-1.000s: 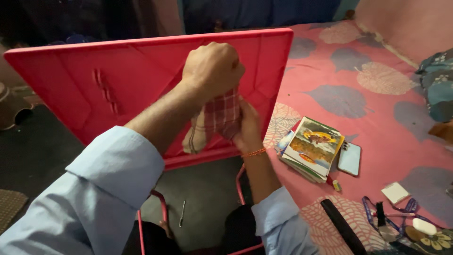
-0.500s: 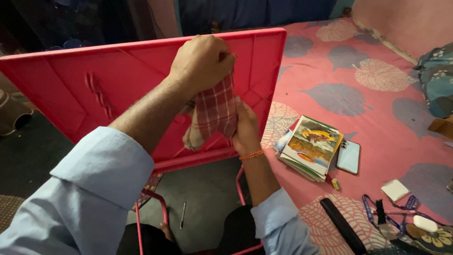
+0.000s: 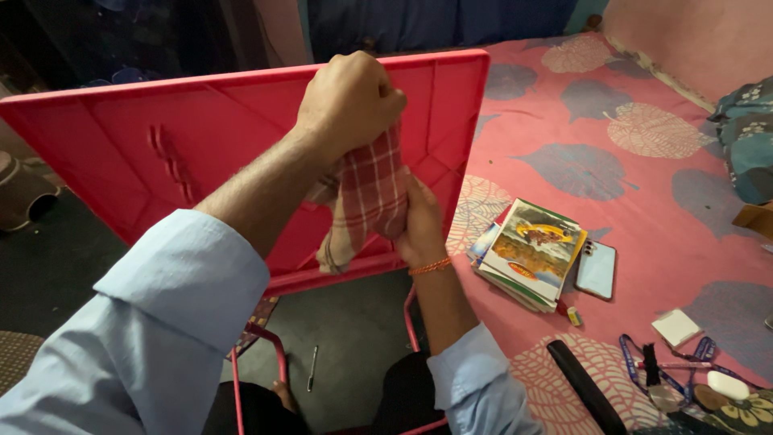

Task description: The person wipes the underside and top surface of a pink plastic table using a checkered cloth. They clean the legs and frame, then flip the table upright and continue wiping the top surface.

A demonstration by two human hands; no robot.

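- Pink bedspread out to the right of both fists, well apart from the fingers.
- Tilted red table top directly behind the knuckles; rigid, probably light plastic.
- Stack of booklets just right of the lower wrist, phone beside it.
- Checked cloth bunched between the two fists; soft, limp, light, easiest gripped by a gathered fold.
- Left hand clenched over the cloth's top.
- Right hand fingers curled round its lower part.
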